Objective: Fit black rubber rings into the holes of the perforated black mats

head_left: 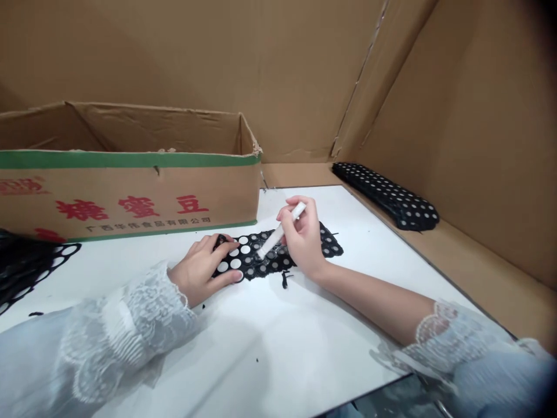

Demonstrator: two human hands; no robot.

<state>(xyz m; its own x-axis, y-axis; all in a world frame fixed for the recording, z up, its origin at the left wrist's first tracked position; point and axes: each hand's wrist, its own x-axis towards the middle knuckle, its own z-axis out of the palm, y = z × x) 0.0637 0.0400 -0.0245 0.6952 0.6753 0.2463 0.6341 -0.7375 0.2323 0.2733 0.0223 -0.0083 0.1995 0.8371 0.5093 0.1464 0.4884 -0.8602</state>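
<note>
White stick, slim and slanting, and it's gripped firmly by the right hand: thumb and fingers are closed around its upper part, pen-fashion, the lower end down at the dotted face of a black strip. Over to the left hand, and that one lies flat across the strip's left end, thumb and forefinger spread well apart, the tips pressing on the material rather than wrapped around it. Between them the dots show bright white; nearer the stick they turn greyish (quite a visible contrast, that).

The strip itself lies across the middle of the white board, its right end poking out beyond the right hand. Just below its edge sits a small black scrap.

Moving outward, lacy cuffs trim both pale-blue sleeves. At far left, a black perforated heap spills in beside a cardboard carton, open-topped, green-banded, printed with red characters. Across to the right, well apart from the hands, a long black dotted bundle rests beyond the board's edge, near the tall brown cardboard walls.
</note>
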